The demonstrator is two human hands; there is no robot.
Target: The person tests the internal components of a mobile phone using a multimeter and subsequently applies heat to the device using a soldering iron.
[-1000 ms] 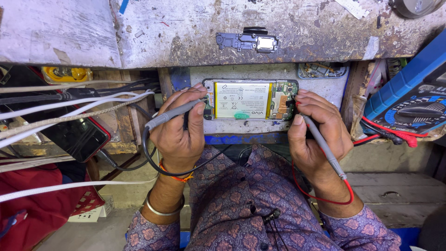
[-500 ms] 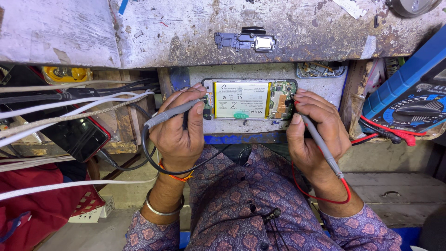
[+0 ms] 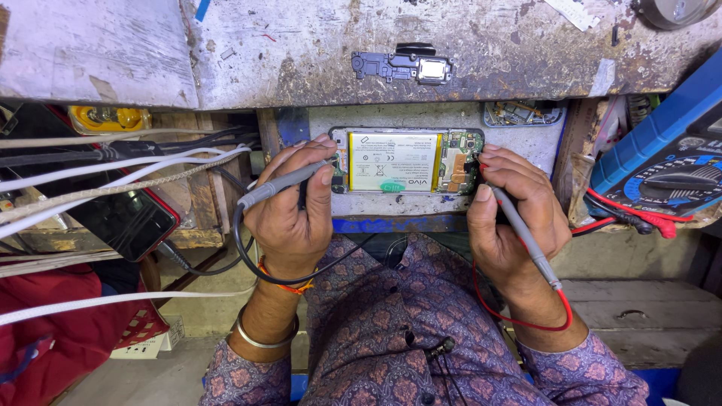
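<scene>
Between my two hands, an opened phone is lying flat on a grey ledge just below the scarred table, its back cover already off so the pale battery and the green board at its right end are showing. My left hand is closing around a grey probe with a black lead, pinching it between thumb and fingers, its tip reaching the phone's left edge. My right hand is gripping a second grey probe with a red lead, its tip hidden behind my fingers at the board end, so I cannot tell which contact it is touching. I am judging the opening-up as done and the probing as under way; nothing looks reassembled. A blue multimeter is sitting close on the right, and a small black frame part is lying above on the table. White cables and a dark phone are crowding the left, leaving open room mostly toward my lap.
</scene>
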